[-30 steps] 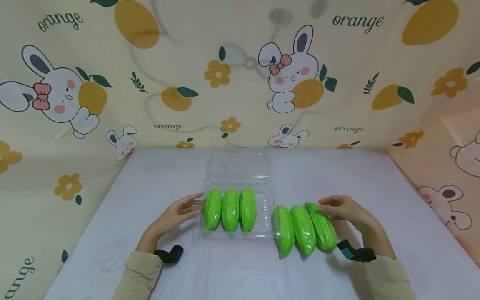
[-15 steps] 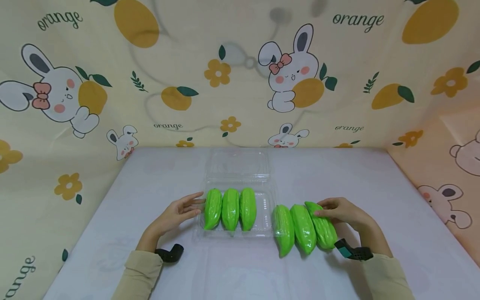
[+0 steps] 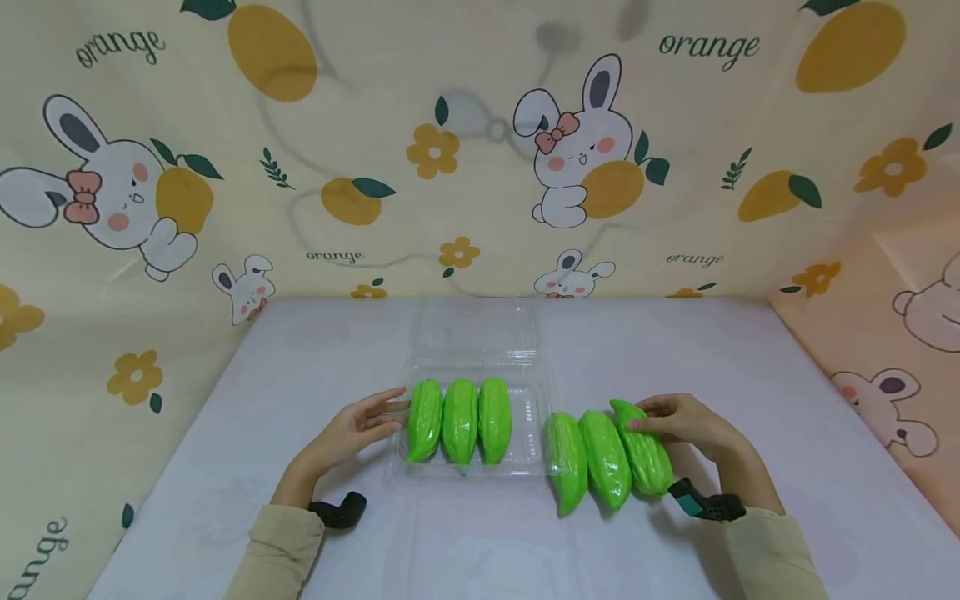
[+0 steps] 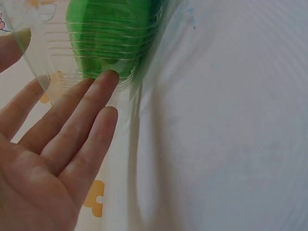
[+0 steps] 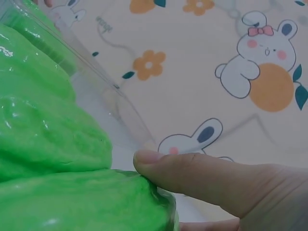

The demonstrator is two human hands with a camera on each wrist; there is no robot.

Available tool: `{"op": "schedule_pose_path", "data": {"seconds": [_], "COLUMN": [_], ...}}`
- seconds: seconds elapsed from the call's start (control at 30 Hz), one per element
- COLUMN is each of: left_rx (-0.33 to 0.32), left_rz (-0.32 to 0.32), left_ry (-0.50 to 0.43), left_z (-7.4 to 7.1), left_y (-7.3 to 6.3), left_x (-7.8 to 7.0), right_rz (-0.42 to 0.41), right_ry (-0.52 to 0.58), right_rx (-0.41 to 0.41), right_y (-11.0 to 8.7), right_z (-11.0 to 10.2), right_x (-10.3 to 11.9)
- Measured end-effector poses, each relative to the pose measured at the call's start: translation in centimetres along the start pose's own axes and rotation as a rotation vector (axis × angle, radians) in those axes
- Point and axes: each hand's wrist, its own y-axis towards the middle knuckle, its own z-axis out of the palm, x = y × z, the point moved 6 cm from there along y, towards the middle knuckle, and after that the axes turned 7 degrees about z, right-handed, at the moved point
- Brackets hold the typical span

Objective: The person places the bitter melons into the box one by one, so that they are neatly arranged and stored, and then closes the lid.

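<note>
A clear plastic clamshell box [image 3: 529,425] lies with its lid [image 3: 476,329] folded back. Three glossy green bitter melons [image 3: 461,421] stand side by side in its left part. With fairly straight fingers, my left hand [image 3: 352,429] touches the box's left wall; the left wrist view shows the fingertips against the ribbed plastic. Outside the box on the right lie three more bitter melons. My right hand [image 3: 686,423] pinches the upper end of the rightmost bitter melon [image 3: 647,457], thumb on the near side. Its other fingers are mostly hidden behind the melon.
The other two loose bitter melons [image 3: 567,462] lie close together, the leftmost against the box's right wall. White cloth [image 3: 465,542] covers the table. A patterned curtain [image 3: 480,167] rises behind it and at both sides.
My right hand has shifted slightly left, and its thumb has come over the rightmost bitter melon, which has moved up a little at its top. The left hand has stayed at the box.
</note>
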Motion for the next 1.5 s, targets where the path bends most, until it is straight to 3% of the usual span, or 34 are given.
{"op": "schedule_pose_path", "data": {"seconds": [0.6,1.5], "left_rx": [0.009,0.009], "left_rz": [0.013,0.019], "left_ry": [-0.006,-0.005], "left_z": [0.0,0.0], "left_y": [-0.1,0.0], "left_x": [-0.2,-0.1], "right_rz": [-0.024,-0.066], "right_ry": [-0.001,0.106], "right_rx": [0.016,0.046], "right_y": [-0.3,-2.0], "right_z": [-0.6,-0.7], "right_x": [0.1,2.2]}}
